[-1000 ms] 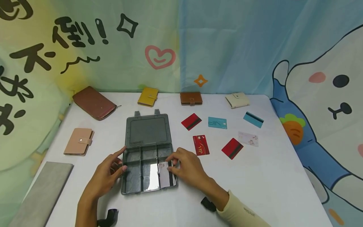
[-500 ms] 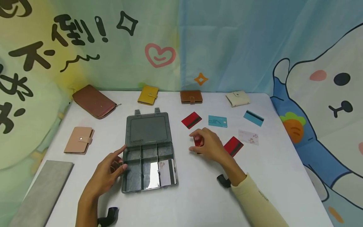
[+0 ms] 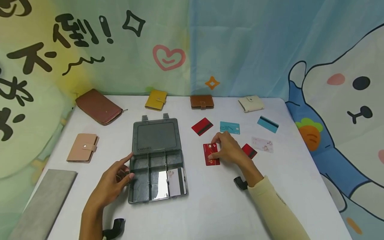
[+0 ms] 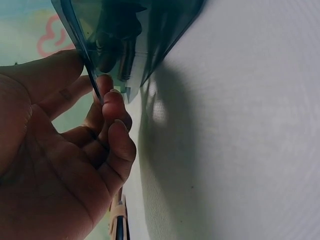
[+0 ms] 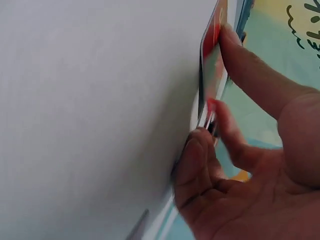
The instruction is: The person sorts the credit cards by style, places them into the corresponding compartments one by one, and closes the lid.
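Observation:
A grey see-through divided storage box (image 3: 157, 176) lies with its lid folded back. My left hand (image 3: 109, 185) holds its left side, with thumb and fingers at the rim. A pale card with a dark stripe (image 3: 176, 181) lies in its front right compartment. To the right of the box, my right hand (image 3: 228, 148) pinches a red VIP card (image 3: 207, 152) with thumb and index finger. In the right wrist view the thumb presses on the card (image 5: 212, 60), and a fingertip touches its edge. Beneath the right hand, another red card (image 3: 249, 151) is partly hidden.
More cards lie right: a red card (image 3: 202, 126), a blue card (image 3: 230, 127), a striped blue card (image 3: 268, 124) and a pale flowered card (image 3: 262, 145). Wallets line the back, including a brown zip wallet (image 3: 99, 106). A pink wallet (image 3: 82, 148) and grey slab (image 3: 45, 203) lie left.
My right hand let go of the striped pale card in the box, moved right and took hold of the red VIP card. My left hand has stayed at the box.

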`<state>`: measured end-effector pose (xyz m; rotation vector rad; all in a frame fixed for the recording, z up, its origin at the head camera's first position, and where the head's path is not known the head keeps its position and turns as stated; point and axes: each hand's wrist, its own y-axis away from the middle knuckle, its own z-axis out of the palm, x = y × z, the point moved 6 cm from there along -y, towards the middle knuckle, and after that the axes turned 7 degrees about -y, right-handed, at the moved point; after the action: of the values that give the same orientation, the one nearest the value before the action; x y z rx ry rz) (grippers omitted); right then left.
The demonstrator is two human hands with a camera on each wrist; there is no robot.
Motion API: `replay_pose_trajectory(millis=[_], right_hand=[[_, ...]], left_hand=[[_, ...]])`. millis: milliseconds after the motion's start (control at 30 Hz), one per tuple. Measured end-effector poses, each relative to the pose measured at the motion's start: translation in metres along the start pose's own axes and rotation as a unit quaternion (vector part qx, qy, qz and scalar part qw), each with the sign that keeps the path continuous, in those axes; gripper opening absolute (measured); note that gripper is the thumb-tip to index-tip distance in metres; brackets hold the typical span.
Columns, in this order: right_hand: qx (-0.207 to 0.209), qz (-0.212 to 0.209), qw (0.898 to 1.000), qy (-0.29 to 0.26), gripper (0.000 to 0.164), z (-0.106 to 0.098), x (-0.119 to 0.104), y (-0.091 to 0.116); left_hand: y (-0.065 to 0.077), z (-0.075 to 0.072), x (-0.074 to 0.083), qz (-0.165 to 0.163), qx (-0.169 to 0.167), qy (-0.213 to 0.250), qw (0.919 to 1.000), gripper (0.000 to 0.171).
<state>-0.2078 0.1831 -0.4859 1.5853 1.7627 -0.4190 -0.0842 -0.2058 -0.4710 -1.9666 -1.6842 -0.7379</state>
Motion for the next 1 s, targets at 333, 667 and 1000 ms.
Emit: replay_pose_trajectory(millis=[333,667,1000], right_hand=[[-0.073,-0.029,0.966,-0.245,0.029,0.016,-0.021,0.012],[-0.165,-0.087,0.929,-0.319,0.027,0.068,-0.088,0.039],[-0.151,-0.189,0.954,-0.176,0.027,0.111,-0.137,0.055]], left_hand=[[-0.001,0.001,0.0,0.003,0.001,0.002,1.0,0.069],[0.0,-0.001,0.0,-0.003,0.001,-0.001,1.0,0.07],[0.0,0.001,-0.001,-0.019,-0.005,-0.008,0.9998,0.072]])
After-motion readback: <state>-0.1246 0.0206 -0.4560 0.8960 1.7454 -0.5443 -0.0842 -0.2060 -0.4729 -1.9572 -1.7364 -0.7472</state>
